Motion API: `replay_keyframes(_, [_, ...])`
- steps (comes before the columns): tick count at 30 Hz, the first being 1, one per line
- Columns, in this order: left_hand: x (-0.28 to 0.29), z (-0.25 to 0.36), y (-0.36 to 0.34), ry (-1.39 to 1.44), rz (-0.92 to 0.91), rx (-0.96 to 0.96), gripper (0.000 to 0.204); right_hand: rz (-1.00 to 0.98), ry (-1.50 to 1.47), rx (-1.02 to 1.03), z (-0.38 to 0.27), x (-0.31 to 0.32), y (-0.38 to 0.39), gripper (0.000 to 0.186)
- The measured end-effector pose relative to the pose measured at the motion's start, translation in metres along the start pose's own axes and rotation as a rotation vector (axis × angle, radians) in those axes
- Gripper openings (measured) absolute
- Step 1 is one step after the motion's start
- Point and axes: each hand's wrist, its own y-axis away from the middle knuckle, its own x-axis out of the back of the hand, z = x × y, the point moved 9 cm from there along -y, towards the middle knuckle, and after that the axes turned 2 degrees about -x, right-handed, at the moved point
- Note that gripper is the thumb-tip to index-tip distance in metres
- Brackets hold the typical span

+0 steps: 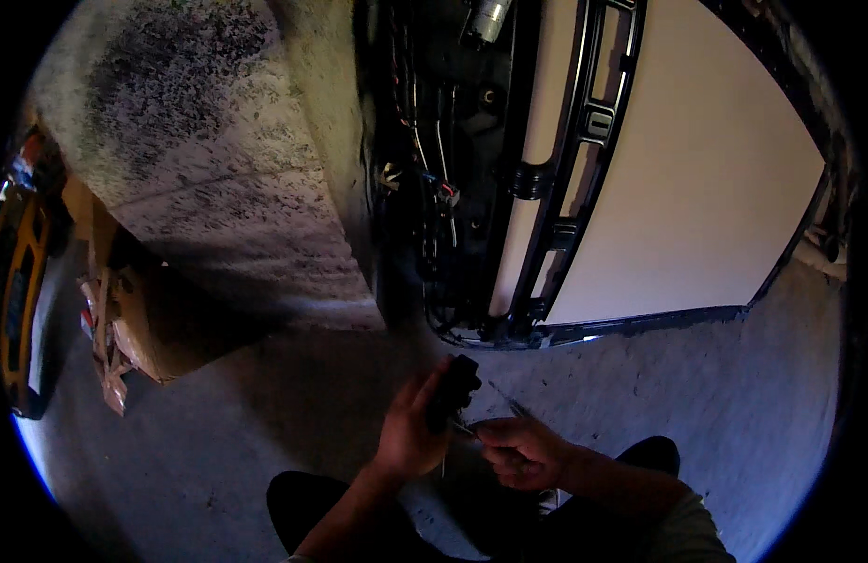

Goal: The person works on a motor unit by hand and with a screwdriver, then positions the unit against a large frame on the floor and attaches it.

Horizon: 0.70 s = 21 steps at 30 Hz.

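Observation:
My left hand (410,432) is closed round a small dark, blocky part (457,385), which it holds above the floor between my legs. My right hand (513,450), just to its right, has fingers curled and pinched on a thin pale piece (467,430) at the lower end of that part; whether this is a tool, a rod or a wire is too small to tell. Beyond my hands lies a large dark-framed panel (696,188) with a beige surface, a black slotted trim (598,127), loose wires (443,183) and a metal cylinder (490,17).
At the upper left is a big speckled, sooty slab (209,188). A cardboard box (171,338) with torn tape stands at the left, beside a yellow and black frame (21,300). My knees (302,497) show below, over the concrete floor (734,394).

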Motion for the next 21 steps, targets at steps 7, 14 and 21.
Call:
replay_keyframes(7, [-0.003, -0.001, -0.007, -0.015, 0.026, 0.115, 0.077, -0.046, -0.013, -0.015, 0.005, 0.007, -0.010, 0.021])
replay_keyframes(14, [-0.015, -0.013, 0.000, -0.107, -0.023, 0.060, 0.086, 0.151, 1.022, 0.353, -0.038, -0.012, 0.016, 0.023])
replay_keyframes(21, [-0.018, -0.009, 0.002, -0.042, -0.123, 0.091, 0.087, 0.146, 0.436, 0.397, -0.005, -0.002, 0.005, 0.032])
